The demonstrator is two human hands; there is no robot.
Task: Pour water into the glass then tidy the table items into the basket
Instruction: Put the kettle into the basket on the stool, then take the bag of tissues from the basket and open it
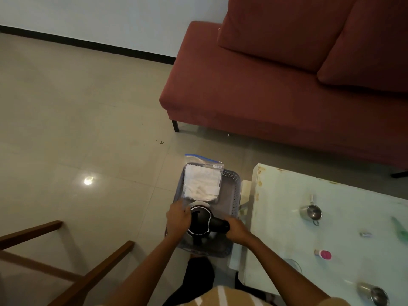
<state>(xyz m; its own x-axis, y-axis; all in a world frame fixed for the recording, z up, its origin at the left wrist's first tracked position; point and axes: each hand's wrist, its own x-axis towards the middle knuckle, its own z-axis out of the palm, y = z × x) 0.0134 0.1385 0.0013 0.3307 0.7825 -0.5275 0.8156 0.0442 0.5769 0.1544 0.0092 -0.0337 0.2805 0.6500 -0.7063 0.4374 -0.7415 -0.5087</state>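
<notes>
A grey perforated basket (pixel 233 191) stands on the floor left of the glass-topped table (pixel 284 202). Inside its near end is a black-lidded kettle (pixel 199 221). My right hand (pixel 237 228) grips the kettle's black handle. My left hand (pixel 177 219) is curled against the kettle's left side. A clear zip bag of white items (pixel 202 182) lies in the basket's far end. A clear glass (pixel 294 265) shows faintly at the table's near left edge.
On the table lie a small steel cup with a handle (pixel 312 212), another steel cup (pixel 374 293), a pink-capped item (pixel 324 254), a small white object (pixel 365 234) and something green (pixel 399 228). A red sofa (pixel 276 85) stands behind. Wooden chair rails (pixel 66 261) sit lower left.
</notes>
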